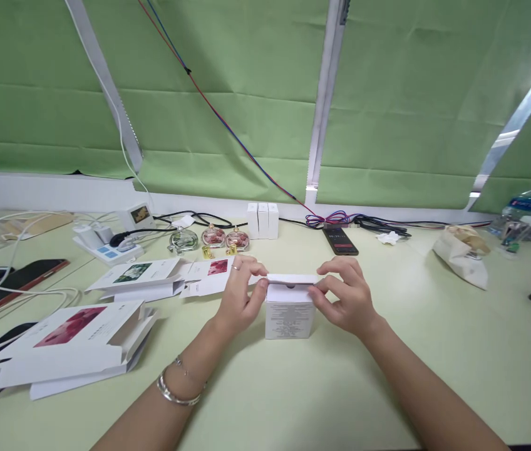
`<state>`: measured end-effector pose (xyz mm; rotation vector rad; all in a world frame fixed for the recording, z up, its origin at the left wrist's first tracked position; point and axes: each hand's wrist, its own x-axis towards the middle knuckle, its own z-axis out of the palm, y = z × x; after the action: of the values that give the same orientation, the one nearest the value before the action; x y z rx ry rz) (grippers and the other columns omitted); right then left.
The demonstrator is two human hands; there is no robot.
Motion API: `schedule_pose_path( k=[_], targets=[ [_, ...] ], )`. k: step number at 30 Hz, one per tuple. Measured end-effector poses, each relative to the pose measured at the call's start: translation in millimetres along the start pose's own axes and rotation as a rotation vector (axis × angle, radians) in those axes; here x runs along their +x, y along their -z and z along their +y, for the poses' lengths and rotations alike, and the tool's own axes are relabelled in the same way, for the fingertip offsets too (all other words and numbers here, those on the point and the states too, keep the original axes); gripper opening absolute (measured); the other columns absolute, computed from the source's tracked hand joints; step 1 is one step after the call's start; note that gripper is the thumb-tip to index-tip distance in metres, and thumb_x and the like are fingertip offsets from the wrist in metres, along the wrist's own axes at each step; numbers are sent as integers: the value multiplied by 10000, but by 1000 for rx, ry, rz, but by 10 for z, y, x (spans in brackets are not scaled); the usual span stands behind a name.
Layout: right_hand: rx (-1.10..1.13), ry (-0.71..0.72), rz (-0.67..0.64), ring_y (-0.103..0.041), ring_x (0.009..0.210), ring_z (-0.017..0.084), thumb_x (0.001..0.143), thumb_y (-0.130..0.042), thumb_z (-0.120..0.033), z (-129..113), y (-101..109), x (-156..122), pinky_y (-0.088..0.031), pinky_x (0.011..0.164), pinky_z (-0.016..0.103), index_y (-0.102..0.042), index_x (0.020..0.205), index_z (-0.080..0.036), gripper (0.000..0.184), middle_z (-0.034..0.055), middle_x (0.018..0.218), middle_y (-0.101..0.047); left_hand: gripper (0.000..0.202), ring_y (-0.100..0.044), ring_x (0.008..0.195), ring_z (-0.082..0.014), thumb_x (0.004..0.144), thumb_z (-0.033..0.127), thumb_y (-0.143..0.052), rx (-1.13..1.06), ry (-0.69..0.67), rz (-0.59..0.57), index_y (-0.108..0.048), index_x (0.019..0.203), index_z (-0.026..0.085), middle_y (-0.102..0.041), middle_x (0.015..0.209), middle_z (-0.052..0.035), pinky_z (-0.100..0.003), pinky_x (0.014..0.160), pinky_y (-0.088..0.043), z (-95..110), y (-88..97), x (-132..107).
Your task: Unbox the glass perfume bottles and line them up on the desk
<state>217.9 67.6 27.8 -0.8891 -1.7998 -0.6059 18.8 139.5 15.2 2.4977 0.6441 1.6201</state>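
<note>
A small white paperboard carton (288,321) stands upright on the surface (293,382), between the left fingers (257,298) and the right fingers (339,267), which hold its top flap (292,278) at either end. A small dark notch (291,286) shows just below the flap. Lower than the fingers, the near side carries dense grey print, too small to read.

The left forearm (164,398) and right forearm (427,376), both bare, slant inward and forward from the lower edge, the left grip (240,292) and right grip (349,299) facing each other, slightly apart, each pinching between a lower thumb and bent fingers above.
</note>
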Motion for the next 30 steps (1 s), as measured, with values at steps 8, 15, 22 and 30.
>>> schedule_pose_path(
  k=[8, 15, 22, 30],
  targets=[
    [130, -206, -231, -427, 575, 142, 847, -413, -192, -2, -35, -8, -355, 579, 289, -440, 655, -216, 195, -7, 591, -467, 125, -499, 732, -170, 796, 102, -419, 102, -231, 58, -423, 830, 222, -534, 743, -9, -352, 700, -400, 50, 63, 8],
    [153, -216, -383, -458, 699, 175, 854, -419, -414, -31, 3, 18, -375, 656, 316, -556, 894, -175, 279, 40, 757, -505, 257, -513, 984, -213, 892, 235, -310, 60, -86, -166, -553, 967, 200, -636, 927, -54, -402, 886, -329, 25, 53, 31],
    [177, -224, -448, -446, 803, 200, 773, -578, -341, -48, 85, 67, -400, 710, 339, -536, 896, -173, 212, 67, 870, -499, 351, -549, 897, -204, 913, 405, -288, -75, -105, -340, -547, 1005, 187, -620, 922, -78, -347, 801, -402, 3, 112, 47],
    [278, -107, -388, -448, 819, 176, 755, -496, -51, -74, 50, 55, -396, 737, 328, -428, 753, -214, 176, 17, 801, -516, 215, -542, 1020, -229, 754, 227, -574, -48, -226, -301, -538, 966, 212, -618, 1021, -77, -386, 879, -390, 54, 66, 63]
  ],
)
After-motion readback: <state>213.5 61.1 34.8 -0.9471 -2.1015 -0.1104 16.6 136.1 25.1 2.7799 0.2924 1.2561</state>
